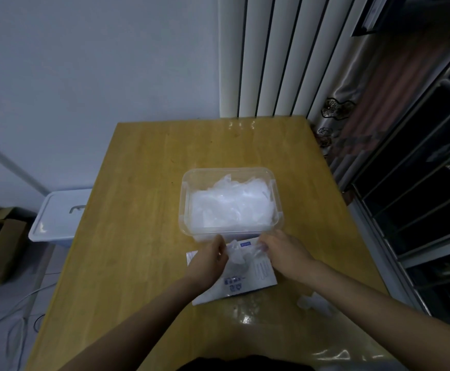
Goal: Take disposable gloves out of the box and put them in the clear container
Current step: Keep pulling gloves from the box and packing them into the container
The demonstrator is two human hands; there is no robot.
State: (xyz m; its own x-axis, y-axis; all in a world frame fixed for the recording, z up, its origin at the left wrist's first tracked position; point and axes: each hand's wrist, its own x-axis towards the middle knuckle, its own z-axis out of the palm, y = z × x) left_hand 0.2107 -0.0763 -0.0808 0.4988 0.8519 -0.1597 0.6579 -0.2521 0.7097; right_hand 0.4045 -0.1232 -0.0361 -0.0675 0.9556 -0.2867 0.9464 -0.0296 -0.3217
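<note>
Wooden table: container at 12 o'clock, part-filled; left hand, right hand pinching glove over box. Next: lift across rim.

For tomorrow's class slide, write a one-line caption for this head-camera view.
Both hands, left hand and right hand, pull a thin disposable glove from the flat glove box beside a glove-filled clear container.

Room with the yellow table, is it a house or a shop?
Probably a home room: a wooden table against a plain wall, curtains by a dark window, and a storage bin on the floor.
</note>
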